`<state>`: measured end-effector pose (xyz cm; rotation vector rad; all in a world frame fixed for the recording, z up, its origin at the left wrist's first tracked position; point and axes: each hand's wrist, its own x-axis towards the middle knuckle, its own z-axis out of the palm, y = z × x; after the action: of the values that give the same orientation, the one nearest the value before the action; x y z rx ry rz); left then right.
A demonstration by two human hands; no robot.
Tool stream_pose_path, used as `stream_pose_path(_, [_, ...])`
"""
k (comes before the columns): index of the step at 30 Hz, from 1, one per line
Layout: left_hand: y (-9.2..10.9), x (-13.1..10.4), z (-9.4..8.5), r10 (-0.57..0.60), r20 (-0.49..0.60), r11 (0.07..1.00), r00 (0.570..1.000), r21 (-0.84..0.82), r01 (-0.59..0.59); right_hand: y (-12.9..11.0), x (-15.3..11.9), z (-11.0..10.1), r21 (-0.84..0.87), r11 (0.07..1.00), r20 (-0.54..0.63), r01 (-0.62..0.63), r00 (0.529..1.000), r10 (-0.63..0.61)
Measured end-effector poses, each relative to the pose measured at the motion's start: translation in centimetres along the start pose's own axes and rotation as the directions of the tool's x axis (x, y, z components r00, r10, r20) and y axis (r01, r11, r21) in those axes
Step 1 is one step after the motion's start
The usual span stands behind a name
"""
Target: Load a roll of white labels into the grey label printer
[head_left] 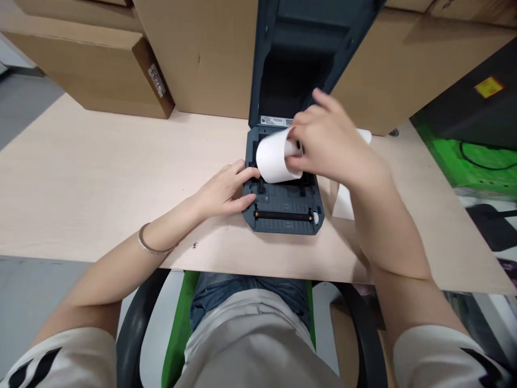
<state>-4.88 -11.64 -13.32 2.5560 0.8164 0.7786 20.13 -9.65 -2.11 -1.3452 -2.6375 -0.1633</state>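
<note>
A dark grey label printer (283, 207) stands on the table with its lid (313, 32) raised at the back. In its bay, tilted, is a white paper roll (274, 157). My right hand (321, 137) grips the roll from its right side, with fingers inside the core; the hand is slightly blurred. My left hand (226, 188) holds the printer's left edge, thumb and index finger reaching over the rim, the index fingertip close to the roll. Whether that fingertip touches the roll, I cannot tell. Along the printer's front runs a black roller (283, 216).
Cardboard boxes (214, 59) line the back of the table (100, 178). White paper (344, 205) lies right of the printer, partly behind my right forearm. At the far right are a black box with a yellow label (488, 87) and a green surface with a cable (484, 164).
</note>
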Motion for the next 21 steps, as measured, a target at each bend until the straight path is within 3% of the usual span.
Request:
stream_pose_path(3, [0.1, 0.0, -0.1, -0.023, 0.008, 0.999, 1.0, 0.025, 0.022, 1.6, -2.0, -3.5, -0.098, 0.991, -0.073, -0.09, 0.994, 0.083])
stream_pose_path(6, [0.1, 0.0, -0.2, -0.03, 0.02, 0.999, 0.999, 0.032, 0.029, 5.6, -3.3, -4.1, -0.021, 0.97, -0.151, -0.242, 0.96, 0.236])
stream_pose_path(9, [0.0, 0.0, -0.2, -0.027, 0.024, 0.999, 0.999, 0.037, 0.026, 10.3, -3.3, -1.7, 0.059, 0.912, -0.103, -0.406, 0.906, 0.41])
stream_pose_path(12, [0.0, 0.0, -0.3, -0.024, 0.014, 0.998, 1.0, 0.054, 0.023, 13.2, -2.3, 2.3, 0.068, 0.886, 0.026, -0.459, 0.888, 0.459])
stream_pose_path(15, [0.0, -0.1, -0.3, -0.006, 0.01, 0.996, 1.0, 0.091, 0.005, 13.8, -1.2, 5.7, 0.058, 0.9, 0.07, -0.432, 0.901, 0.428])
stream_pose_path(18, [-0.2, -0.2, -0.1, 0.006, -0.016, 0.991, 1.0, 0.131, -0.004, 13.3, -0.5, 8.0, -0.002, 0.938, 0.0, -0.347, 0.938, 0.347])
stream_pose_path(21, [-0.6, -0.3, 0.1, -0.001, -0.026, 0.989, 1.0, 0.149, 0.005, 12.8, -0.3, 9.5, -0.028, 0.936, -0.058, -0.35, 0.936, 0.348])
